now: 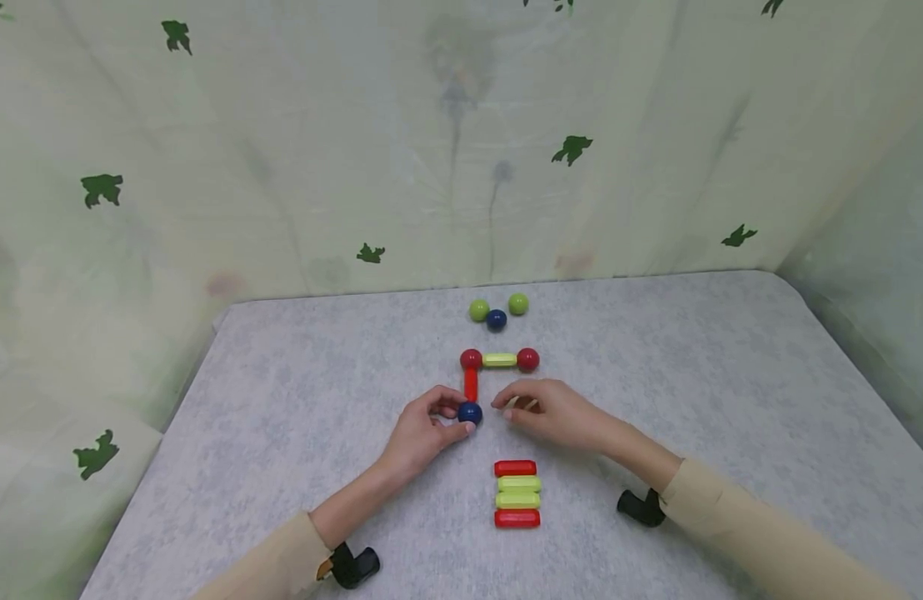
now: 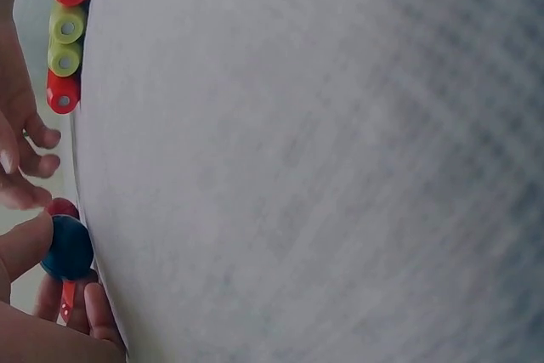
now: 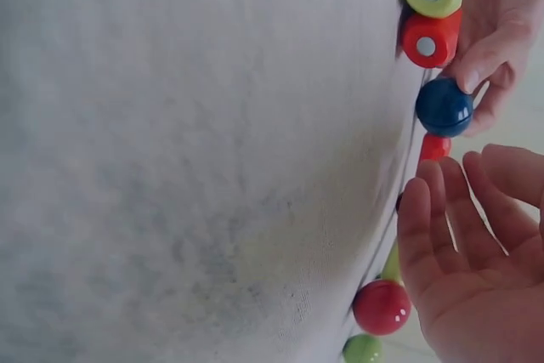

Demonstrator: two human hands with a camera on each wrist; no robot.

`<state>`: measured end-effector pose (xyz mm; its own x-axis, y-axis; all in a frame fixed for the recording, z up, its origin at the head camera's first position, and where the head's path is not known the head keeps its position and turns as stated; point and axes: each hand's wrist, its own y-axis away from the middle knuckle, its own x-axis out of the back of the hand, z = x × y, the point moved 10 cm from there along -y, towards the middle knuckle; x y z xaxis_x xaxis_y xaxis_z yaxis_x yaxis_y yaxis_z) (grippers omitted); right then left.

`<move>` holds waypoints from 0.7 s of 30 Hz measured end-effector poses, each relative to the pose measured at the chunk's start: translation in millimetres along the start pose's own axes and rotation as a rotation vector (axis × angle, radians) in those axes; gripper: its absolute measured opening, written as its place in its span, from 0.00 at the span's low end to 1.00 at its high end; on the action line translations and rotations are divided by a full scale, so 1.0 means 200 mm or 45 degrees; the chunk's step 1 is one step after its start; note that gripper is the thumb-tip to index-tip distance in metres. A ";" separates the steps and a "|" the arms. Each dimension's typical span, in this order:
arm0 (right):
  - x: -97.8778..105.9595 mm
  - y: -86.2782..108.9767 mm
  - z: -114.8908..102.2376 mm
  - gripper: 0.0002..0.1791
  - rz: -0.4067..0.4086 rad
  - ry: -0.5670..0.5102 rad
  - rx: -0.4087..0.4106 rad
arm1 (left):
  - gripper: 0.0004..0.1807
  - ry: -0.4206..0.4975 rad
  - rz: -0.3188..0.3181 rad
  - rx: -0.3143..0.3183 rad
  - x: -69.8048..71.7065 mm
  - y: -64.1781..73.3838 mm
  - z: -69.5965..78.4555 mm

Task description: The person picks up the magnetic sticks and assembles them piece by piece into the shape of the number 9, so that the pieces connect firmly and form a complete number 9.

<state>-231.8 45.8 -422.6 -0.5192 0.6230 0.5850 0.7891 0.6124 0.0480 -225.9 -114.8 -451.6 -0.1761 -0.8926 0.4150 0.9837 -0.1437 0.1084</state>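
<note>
A dark blue ball (image 1: 470, 414) sits at the near end of a red rod (image 1: 471, 385). My left hand (image 1: 424, 433) pinches this ball, thumb on its near side and fingers on its left. The rod's far end meets a red ball (image 1: 471, 359), from which a yellow-green rod (image 1: 499, 360) runs right to a second red ball (image 1: 528, 360). Just right of the blue ball hovers my right hand (image 1: 555, 410), holding nothing. In the right wrist view its fingers (image 3: 459, 218) are loosely extended beside the red rod.
Nearer the body, red rods (image 1: 517, 518) and yellow-green rods (image 1: 517, 500) lie stacked in a row, with magnet-like discs in their ends. Behind the joined pieces rest two green balls (image 1: 518, 304) and another blue ball (image 1: 496, 320). A patterned curtain (image 1: 296, 167) hangs behind the table (image 1: 281, 375).
</note>
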 end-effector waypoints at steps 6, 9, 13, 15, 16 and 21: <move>-0.06 0.08 0.00 0.12 -0.122 -0.009 -0.006 | 0.17 0.007 0.010 0.007 0.00 0.01 0.00; -0.09 0.12 0.00 0.12 -0.186 -0.006 -0.023 | 0.17 -0.002 0.008 0.006 0.00 0.01 0.00; -0.12 0.17 0.02 0.13 -0.251 -0.001 -0.061 | 0.16 -0.011 0.003 0.020 0.00 0.00 -0.01; -0.13 0.19 0.02 0.12 -0.263 0.011 -0.070 | 0.16 -0.015 0.000 0.012 0.00 0.00 -0.01; -0.13 0.20 0.02 0.12 -0.261 0.017 -0.067 | 0.16 -0.013 0.002 0.016 0.00 0.00 -0.01; -0.14 0.21 0.02 0.12 -0.224 0.043 -0.027 | 0.16 -0.016 0.004 0.015 0.01 0.00 -0.01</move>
<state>-185.4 56.5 -440.7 -0.6390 0.4900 0.5930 0.6937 0.7002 0.1688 -226.5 -117.2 -453.6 -0.1735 -0.8876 0.4266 0.9837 -0.1357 0.1178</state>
